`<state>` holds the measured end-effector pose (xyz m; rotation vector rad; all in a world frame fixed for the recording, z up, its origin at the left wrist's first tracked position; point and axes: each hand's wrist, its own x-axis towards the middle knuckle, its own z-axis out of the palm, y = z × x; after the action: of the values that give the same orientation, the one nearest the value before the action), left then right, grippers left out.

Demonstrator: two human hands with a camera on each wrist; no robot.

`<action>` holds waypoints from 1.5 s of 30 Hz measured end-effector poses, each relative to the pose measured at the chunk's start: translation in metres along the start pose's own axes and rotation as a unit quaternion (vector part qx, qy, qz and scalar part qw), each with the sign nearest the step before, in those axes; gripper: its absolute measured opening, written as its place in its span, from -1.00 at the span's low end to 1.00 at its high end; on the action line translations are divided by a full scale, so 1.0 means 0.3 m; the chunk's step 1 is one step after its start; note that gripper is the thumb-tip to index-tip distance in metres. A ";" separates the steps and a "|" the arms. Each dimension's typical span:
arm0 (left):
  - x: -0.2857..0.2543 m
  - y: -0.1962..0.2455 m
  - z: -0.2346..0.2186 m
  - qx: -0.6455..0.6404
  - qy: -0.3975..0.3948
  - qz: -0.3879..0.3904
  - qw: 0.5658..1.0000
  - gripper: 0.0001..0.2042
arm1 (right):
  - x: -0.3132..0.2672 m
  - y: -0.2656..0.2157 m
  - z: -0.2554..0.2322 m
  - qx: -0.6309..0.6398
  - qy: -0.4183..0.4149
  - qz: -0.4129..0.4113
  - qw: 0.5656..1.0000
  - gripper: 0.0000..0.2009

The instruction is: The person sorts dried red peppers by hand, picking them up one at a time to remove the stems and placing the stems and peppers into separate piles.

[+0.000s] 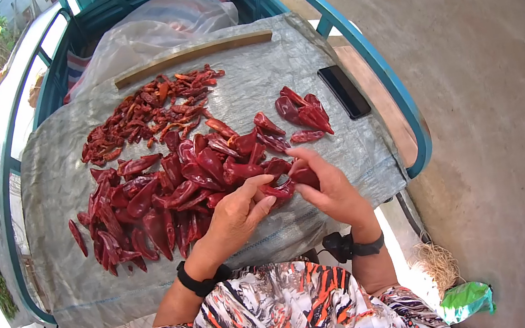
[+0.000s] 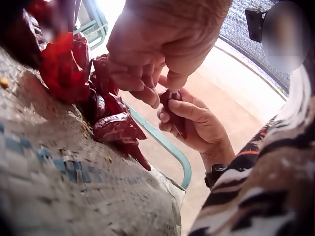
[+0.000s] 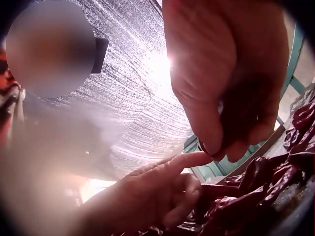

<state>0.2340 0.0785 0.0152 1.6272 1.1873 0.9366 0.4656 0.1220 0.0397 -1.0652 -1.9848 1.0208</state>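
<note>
A glossy dark red chili pepper (image 2: 177,119) is held by my right hand (image 1: 333,189), its thumb along the side and fingers behind. My left hand (image 1: 240,212) meets it from the other side, and in the left wrist view thumb and finger pinch at the pepper's upper end. The right wrist view has the left index finger (image 3: 189,160) reaching to the right thumb tip. Just beyond both hands spreads a large pile of glossy red chili peppers (image 1: 153,207). The hands work over the pile's right front part.
Smaller wrinkled dried chilies (image 1: 146,113) lie behind the pile, a few glossy peppers (image 1: 304,111) at the right. A black phone (image 1: 344,92) rests near the right edge of the grey woven sheet (image 1: 50,196). A wooden strip (image 1: 192,58) lies at the back; teal rails (image 1: 378,68) flank the sides.
</note>
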 end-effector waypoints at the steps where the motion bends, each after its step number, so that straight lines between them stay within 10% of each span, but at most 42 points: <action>1: 0.001 0.001 0.001 0.000 0.000 0.008 1.000 -0.70 | 0.007 -0.028 0.016 -0.008 -0.019 0.008 1.000 -0.40; 7: -0.005 -0.022 -0.005 0.033 0.063 0.060 0.996 -0.86 | 0.070 -0.066 0.027 -0.089 -0.069 0.002 0.994 -0.48; 14: 0.004 -0.025 -0.006 0.024 0.053 0.077 0.995 -0.88 | 0.196 0.045 0.041 -0.037 0.087 -0.013 0.995 -0.73; 17: -0.002 -0.022 -0.018 0.019 0.039 0.061 0.997 -0.89 | 0.206 0.113 -0.005 -0.274 0.144 -0.046 0.950 -0.73; 21: -0.001 -0.013 -0.031 0.012 0.032 0.042 0.999 -0.90 | 0.174 0.197 -0.050 -0.374 0.072 0.132 0.915 -0.71; 33: 0.004 -0.030 -0.023 0.005 0.040 0.074 0.996 -0.77 | 0.149 0.189 -0.049 -0.329 0.150 0.130 0.923 -0.76; 39: 0.008 -0.008 -0.013 -0.034 0.027 0.027 0.999 -0.46 | 0.108 -0.033 0.068 -0.083 -0.010 0.077 0.993 -0.76; 45: -0.004 -0.020 -0.016 -0.084 0.089 0.021 0.992 -0.51 | 0.174 -0.010 0.087 -0.224 0.026 -0.010 0.974 -0.77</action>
<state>0.2274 0.0792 0.0109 1.4642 1.1628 1.1970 0.4196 0.1580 0.0392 -1.2845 -2.2355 0.5331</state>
